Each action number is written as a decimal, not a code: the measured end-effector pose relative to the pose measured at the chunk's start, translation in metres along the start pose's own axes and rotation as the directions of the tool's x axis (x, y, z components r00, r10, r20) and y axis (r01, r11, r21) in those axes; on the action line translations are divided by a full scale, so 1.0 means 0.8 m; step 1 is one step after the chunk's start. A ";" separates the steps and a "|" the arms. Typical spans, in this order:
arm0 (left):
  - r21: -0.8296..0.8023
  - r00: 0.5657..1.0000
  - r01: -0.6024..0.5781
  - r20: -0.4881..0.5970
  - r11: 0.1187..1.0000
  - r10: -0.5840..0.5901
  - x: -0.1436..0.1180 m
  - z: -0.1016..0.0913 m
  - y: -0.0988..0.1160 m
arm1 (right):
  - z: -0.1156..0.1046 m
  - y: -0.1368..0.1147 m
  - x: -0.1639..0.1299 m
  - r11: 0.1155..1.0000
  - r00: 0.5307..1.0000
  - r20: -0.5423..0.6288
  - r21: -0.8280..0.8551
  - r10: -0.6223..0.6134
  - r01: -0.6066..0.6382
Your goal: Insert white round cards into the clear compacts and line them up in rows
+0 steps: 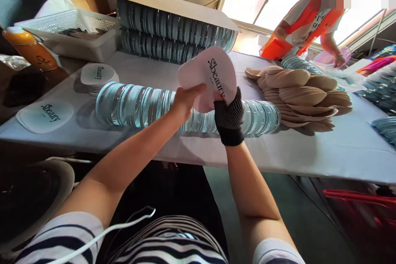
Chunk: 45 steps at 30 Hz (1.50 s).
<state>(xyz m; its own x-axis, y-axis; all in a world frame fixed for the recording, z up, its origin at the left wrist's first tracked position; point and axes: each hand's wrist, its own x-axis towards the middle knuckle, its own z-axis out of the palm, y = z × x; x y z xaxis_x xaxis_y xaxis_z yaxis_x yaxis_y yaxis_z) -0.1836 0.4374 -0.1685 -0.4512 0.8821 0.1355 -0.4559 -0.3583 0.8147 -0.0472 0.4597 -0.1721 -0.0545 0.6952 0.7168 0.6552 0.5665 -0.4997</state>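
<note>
Behind both hands (207,105), clear lid row (139,105), beige puff pile (300,90), basket (74,33)

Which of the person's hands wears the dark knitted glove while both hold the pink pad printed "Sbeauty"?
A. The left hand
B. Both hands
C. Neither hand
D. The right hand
D. The right hand is covered by a dark knitted glove, while the left hand is bare; both grip the lower edge of the pink pad above the row of clear round cases.
</note>
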 end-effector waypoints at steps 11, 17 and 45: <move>-0.125 0.997 0.055 -0.047 0.991 -0.061 0.082 -0.024 0.034 | -0.099 -0.037 -0.115 0.927 0.826 0.483 -0.355 0.290 -0.118; -0.171 0.992 0.047 -0.105 0.984 -0.065 0.078 -0.030 0.024 | -0.007 -0.056 -0.079 0.931 0.746 0.627 -0.365 0.223 0.029; -0.129 0.996 -0.019 -0.093 0.991 0.007 0.082 -0.041 0.013 | 0.027 -0.024 -0.070 0.983 0.701 0.690 -0.112 0.183 -0.145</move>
<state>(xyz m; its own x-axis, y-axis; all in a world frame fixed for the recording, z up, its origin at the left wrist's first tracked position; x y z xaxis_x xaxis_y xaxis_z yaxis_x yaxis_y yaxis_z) -0.2428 0.4814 -0.1694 -0.5235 0.8475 0.0878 -0.5427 -0.4111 0.7325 -0.0727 0.4194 -0.2131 -0.4383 0.8957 0.0755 0.7367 0.4061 -0.5408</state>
